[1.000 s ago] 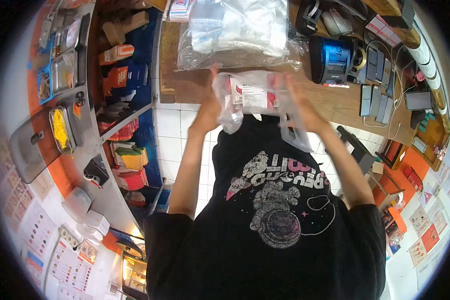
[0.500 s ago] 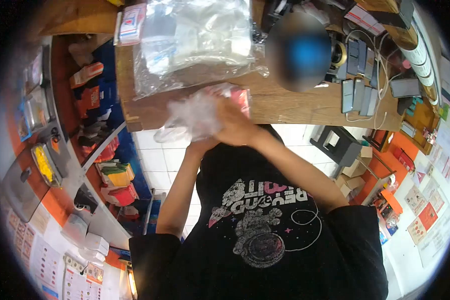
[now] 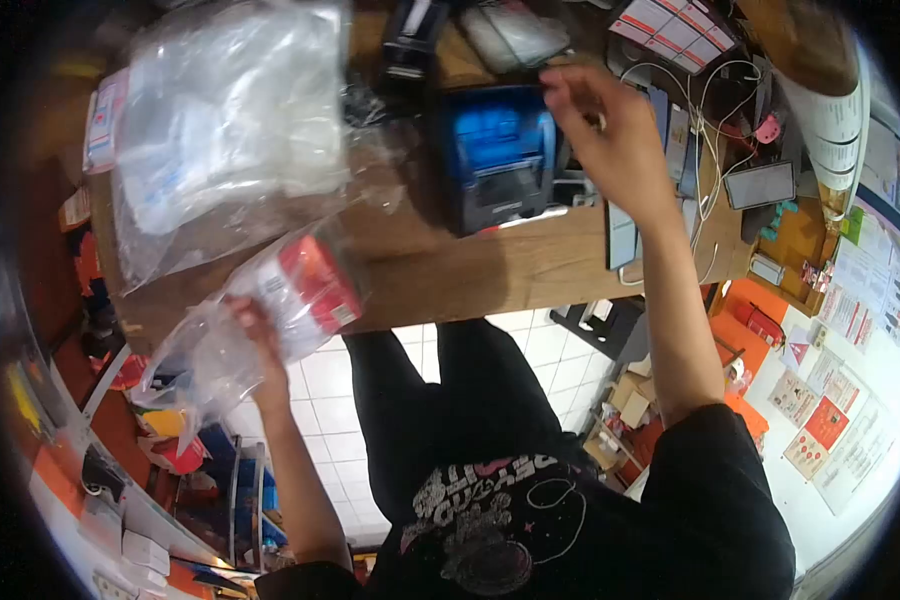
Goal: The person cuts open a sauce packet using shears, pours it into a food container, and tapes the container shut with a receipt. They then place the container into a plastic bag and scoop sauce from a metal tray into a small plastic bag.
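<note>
At the left, my left hand is closed on a clear plastic bag. A red and white packet shows inside the bag, over the table's front edge. My right hand is raised over the table, just right of a black device with a blue-lit top. Its fingers are bent and pressed together at the tips; what they pinch, if anything, is too small to make out.
A large stack of clear plastic bags lies on the wooden table at the left. Phones, white cables and another phone lie at the right. A black stand is below the table edge.
My hands have moved apart. My left hand has gone left with the bag, and my right hand has let go of it and moved up beside the black device. The view has shifted right.
</note>
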Action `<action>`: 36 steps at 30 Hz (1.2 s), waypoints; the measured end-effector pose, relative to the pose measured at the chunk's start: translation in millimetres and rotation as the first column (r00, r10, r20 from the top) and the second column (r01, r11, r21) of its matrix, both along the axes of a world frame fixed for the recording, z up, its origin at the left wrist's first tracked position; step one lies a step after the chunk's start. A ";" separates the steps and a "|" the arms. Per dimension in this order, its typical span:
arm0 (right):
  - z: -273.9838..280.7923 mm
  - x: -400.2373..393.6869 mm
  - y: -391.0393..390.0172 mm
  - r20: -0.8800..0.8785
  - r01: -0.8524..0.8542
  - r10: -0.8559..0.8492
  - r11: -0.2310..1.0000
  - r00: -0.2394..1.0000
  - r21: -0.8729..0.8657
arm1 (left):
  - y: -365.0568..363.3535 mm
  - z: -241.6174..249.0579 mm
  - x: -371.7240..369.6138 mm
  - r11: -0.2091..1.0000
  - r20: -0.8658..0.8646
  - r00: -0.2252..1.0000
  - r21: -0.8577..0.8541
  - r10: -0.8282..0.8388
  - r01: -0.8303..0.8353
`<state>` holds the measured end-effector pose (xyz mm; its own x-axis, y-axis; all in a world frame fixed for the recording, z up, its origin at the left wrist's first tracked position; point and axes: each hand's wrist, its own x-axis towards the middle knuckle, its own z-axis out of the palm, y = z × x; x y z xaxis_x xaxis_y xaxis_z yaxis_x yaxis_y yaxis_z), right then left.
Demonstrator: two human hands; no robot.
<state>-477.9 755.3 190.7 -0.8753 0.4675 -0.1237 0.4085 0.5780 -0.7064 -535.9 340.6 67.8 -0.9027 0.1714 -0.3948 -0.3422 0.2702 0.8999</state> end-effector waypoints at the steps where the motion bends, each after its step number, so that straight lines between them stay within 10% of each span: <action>1: -10.5 -4.9 20.6 -0.081 0.015 -0.003 0.988 0.997 0.154 | 8.2 -3.6 9.7 0.990 -0.023 0.990 0.024 0.142 -0.141; 4: -51.5 -42.4 74.6 0.004 -0.117 0.137 0.833 0.991 0.540 | -12.5 -35.2 29.5 0.998 -0.070 0.996 -0.010 0.063 -0.064; 9: -192.9 -87.0 139.4 -0.019 -0.121 0.177 0.738 0.984 0.664 | 21.1 -29.0 48.7 0.934 -0.261 0.930 -0.312 -0.258 0.171; 16: -101.8 -71.2 96.9 0.055 -0.075 0.053 0.815 0.997 0.574 | 76.4 10.2 48.1 0.626 -0.569 0.429 -0.780 -0.702 -0.009; 18: -102.9 -69.1 97.0 0.046 -0.045 0.023 0.823 0.999 0.567 | 81.6 32.2 43.1 0.796 -0.394 0.758 -0.544 -0.521 0.264; 23: -88.4 -40.6 83.5 -0.160 0.115 0.033 0.560 0.986 0.820 | 66.3 41.1 44.1 0.787 -0.212 0.837 -0.512 -0.504 0.344; 25: -75.6 -19.0 88.5 -0.106 0.060 0.021 0.709 0.994 0.703 | 29.8 3.5 37.3 0.607 -0.297 0.566 -0.615 -0.769 0.502; 27: -71.4 6.9 90.1 -0.148 0.091 -0.005 0.807 0.989 0.584 | 42.2 14.0 45.1 0.739 -0.447 0.609 -0.544 -0.655 0.397; 29: -62.2 34.7 80.6 -0.254 0.153 -0.045 0.892 0.966 0.426 | 64.6 56.6 43.3 0.760 -0.091 0.777 -0.303 -0.623 0.575; 31: -47.1 61.3 62.6 -0.175 0.178 -0.144 0.964 0.974 0.199 | 68.1 63.1 44.4 0.727 -0.156 0.723 -0.324 -0.673 0.606; 33: -39.4 86.6 40.0 -0.218 0.116 -0.066 0.967 0.974 0.225 | 66.0 54.5 54.8 0.917 0.032 0.918 0.081 -0.395 0.391; 36: -19.6 109.1 5.3 -0.213 0.204 -0.188 0.977 0.959 0.057 | 53.9 38.1 52.2 0.780 -0.179 0.769 -0.291 -0.613 0.554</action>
